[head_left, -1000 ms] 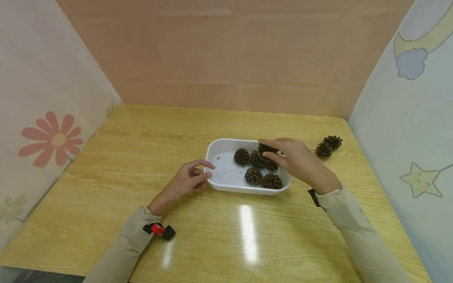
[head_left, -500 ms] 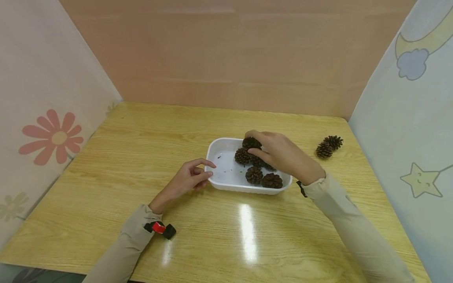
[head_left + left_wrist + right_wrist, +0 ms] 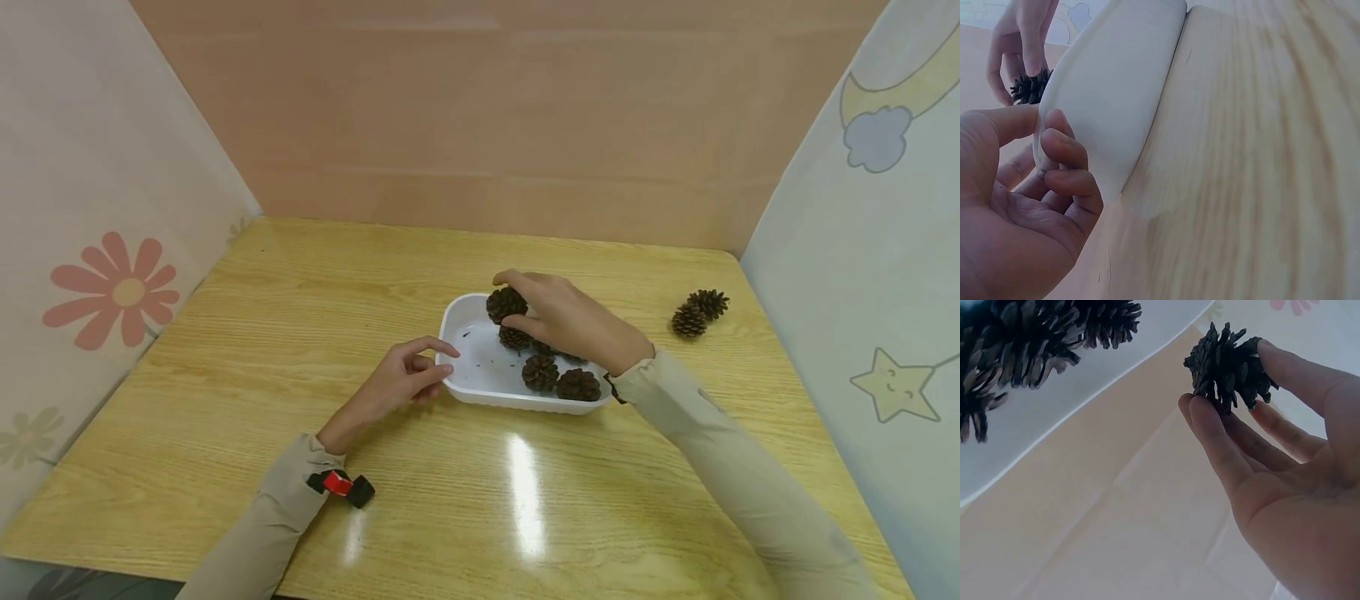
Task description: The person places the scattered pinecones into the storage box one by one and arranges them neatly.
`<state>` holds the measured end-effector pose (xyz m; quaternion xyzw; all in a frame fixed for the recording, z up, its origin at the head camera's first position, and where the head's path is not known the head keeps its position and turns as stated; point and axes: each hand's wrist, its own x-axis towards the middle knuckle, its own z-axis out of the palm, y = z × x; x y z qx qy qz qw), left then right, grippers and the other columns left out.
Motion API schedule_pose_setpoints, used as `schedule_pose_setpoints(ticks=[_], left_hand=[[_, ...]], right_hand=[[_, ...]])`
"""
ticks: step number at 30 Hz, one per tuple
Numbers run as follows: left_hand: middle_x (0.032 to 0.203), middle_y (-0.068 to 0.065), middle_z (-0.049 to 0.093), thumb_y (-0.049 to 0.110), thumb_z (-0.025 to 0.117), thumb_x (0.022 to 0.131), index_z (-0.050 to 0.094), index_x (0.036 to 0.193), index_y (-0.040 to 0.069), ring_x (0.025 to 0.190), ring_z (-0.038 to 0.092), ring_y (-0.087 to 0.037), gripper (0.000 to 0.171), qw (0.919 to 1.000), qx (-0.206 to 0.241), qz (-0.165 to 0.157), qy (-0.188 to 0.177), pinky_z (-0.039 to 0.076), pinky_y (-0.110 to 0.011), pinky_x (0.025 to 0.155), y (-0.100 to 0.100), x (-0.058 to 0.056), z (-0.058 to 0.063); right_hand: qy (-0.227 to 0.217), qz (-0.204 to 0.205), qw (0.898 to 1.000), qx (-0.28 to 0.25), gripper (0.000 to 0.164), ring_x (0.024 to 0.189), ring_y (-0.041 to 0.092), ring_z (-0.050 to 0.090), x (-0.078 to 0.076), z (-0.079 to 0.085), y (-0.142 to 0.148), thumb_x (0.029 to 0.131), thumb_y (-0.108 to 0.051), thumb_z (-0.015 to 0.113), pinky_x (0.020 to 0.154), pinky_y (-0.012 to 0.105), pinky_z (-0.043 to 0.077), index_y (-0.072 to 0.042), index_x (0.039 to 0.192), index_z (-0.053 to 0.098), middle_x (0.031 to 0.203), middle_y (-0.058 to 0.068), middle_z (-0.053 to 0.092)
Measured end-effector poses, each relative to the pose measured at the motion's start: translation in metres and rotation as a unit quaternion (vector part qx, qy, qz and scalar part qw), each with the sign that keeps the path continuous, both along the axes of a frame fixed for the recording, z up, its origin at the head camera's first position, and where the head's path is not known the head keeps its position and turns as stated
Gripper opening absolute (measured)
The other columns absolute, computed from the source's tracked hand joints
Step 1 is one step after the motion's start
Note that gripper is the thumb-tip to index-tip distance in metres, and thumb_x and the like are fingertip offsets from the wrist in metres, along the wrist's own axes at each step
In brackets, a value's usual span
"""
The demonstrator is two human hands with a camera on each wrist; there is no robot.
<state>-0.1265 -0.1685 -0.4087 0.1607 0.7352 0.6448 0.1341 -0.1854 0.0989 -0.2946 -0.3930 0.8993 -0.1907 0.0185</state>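
Observation:
My right hand (image 3: 566, 317) pinches a brown pine cone (image 3: 506, 306) between thumb and fingertips, above the back left part of a white plastic tray (image 3: 480, 397). In the right wrist view the held pine cone (image 3: 1225, 369) shows whole, with scales spread. Inside the tray, toward its right half, lie several more pine cones (image 3: 540, 372), some partly hidden under my right hand. My left hand (image 3: 393, 375) holds the tray's left end; in the left wrist view the thumb and curled fingers (image 3: 1066, 150) sit on either side of the rim.
Two pine cones (image 3: 699, 312) lie together on the wooden table (image 3: 300, 292) at the back right. Brown bits dot the tray floor. A tan panel (image 3: 487, 108) stands behind the table, with printed panels (image 3: 900, 275) at both sides.
My right hand has moved left over the tray with the pine cone, from its right half to the back left part. The left hand has stayed at the tray's end.

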Motion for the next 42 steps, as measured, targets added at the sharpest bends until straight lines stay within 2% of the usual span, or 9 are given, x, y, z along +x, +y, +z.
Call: schedule_pose_setpoints(ticks=[7,14,20,27,36,42], left_hand=[[0.064,-0.015,0.057,0.012,0.062,0.1,0.06,0.123,-0.003,0.05,0.046,-0.016,0.028,1.0,0.002,0.0,0.0,0.04,-0.027,0.046,0.0,0.0,0.001],[0.063,-0.013,0.055,0.013,0.063,0.099,0.06,0.124,-0.003,0.049,0.046,-0.016,0.029,1.0,0.003,-0.001,0.0,0.04,-0.027,0.045,0.0,0.0,0.0],[0.063,-0.012,0.055,0.013,0.062,0.1,0.06,0.124,-0.002,0.049,0.045,-0.017,0.029,1.0,0.005,-0.005,0.0,0.039,-0.027,0.045,0.0,0.0,0.0],[0.064,-0.013,0.056,0.013,0.062,0.1,0.06,0.125,-0.002,0.05,0.046,-0.017,0.029,1.0,0.003,-0.004,-0.002,0.04,-0.027,0.045,0.0,0.001,0.001],[0.063,-0.013,0.056,0.013,0.062,0.1,0.06,0.125,-0.003,0.049,0.046,-0.017,0.029,1.0,0.005,-0.006,0.004,0.04,-0.028,0.045,0.0,0.001,0.001],[0.064,-0.013,0.056,0.013,0.061,0.1,0.06,0.125,-0.003,0.05,0.046,-0.015,0.029,0.9999,0.007,-0.008,0.006,0.04,-0.028,0.045,-0.001,0.001,0.0]], right_hand=[[-0.027,0.007,1.0,0.015,0.051,0.121,0.029,0.056,-0.01,-0.006,-0.017,0.094,-0.009,0.068,0.1,0.045,0.047,-0.004,0.14,0.046,0.132,0.016,0.058],[-0.048,0.002,0.998,0.05,0.047,0.124,0.03,0.054,-0.018,-0.014,-0.032,0.095,-0.01,0.067,0.102,0.043,0.046,-0.002,0.138,0.051,0.135,0.017,0.055],[-0.055,0.01,0.996,0.062,0.043,0.119,0.028,0.056,-0.023,-0.02,-0.04,0.095,-0.013,0.069,0.098,0.041,0.048,-0.003,0.134,0.055,0.13,0.015,0.057],[-0.048,0.022,0.995,0.083,0.039,0.105,0.022,0.063,-0.027,-0.028,-0.05,0.092,-0.016,0.074,0.09,0.036,0.052,-0.003,0.127,0.061,0.116,0.011,0.067],[-0.058,0.017,0.991,0.119,0.039,0.112,0.024,0.061,-0.028,-0.035,-0.058,0.093,-0.012,0.072,0.091,0.035,0.052,-0.002,0.129,0.059,0.124,0.013,0.064],[-0.049,0.006,0.989,0.137,0.03,0.096,0.021,0.061,-0.03,-0.04,-0.061,0.094,-0.009,0.07,0.079,0.033,0.053,-0.002,0.122,0.062,0.109,0.011,0.064]])
